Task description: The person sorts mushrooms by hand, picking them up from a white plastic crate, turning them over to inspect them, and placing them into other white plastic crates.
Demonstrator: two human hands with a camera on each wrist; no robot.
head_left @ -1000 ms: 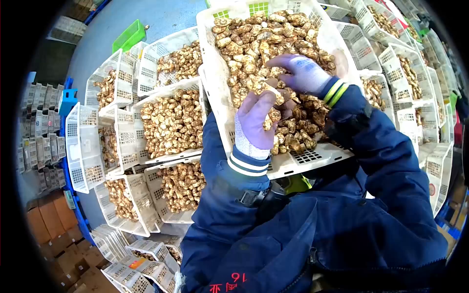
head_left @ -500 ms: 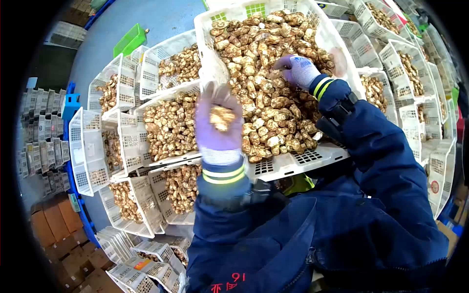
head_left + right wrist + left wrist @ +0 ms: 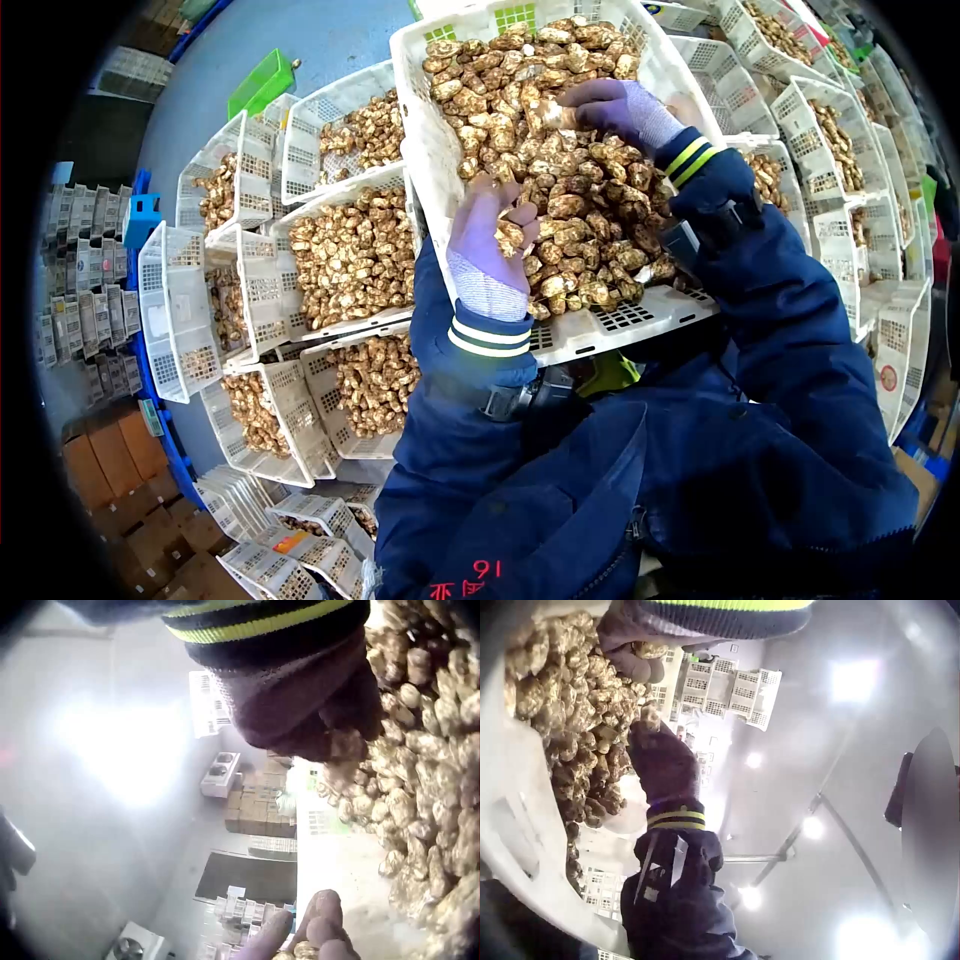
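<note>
A large white crate (image 3: 425, 150) in front of me is heaped with knobby brown-and-cream tubers (image 3: 600, 215). Both hands wear purple gloves. Over the crate's left side, my left hand (image 3: 490, 245) curls its fingers round a tuber (image 3: 510, 238); in the left wrist view that tuber (image 3: 651, 650) shows below the fingers. Farther back over the heap, my right hand (image 3: 625, 108) pinches another tuber (image 3: 553, 115) between thumb and fingers. The right wrist view has this tuber (image 3: 346, 746) at the fingertips, close over the pile.
Crates of similar tubers stand to the left, one (image 3: 355, 260) right beside the large crate. More crates (image 3: 825, 150) line the right side. A green basket (image 3: 262, 82) lies on the blue floor (image 3: 330, 30), and cardboard boxes (image 3: 115, 455) are stacked at lower left.
My left hand swung out past the crate's left rim with a tuber on its palm, then came back over the heap. The right hand moved farther back and now pinches a tuber.
</note>
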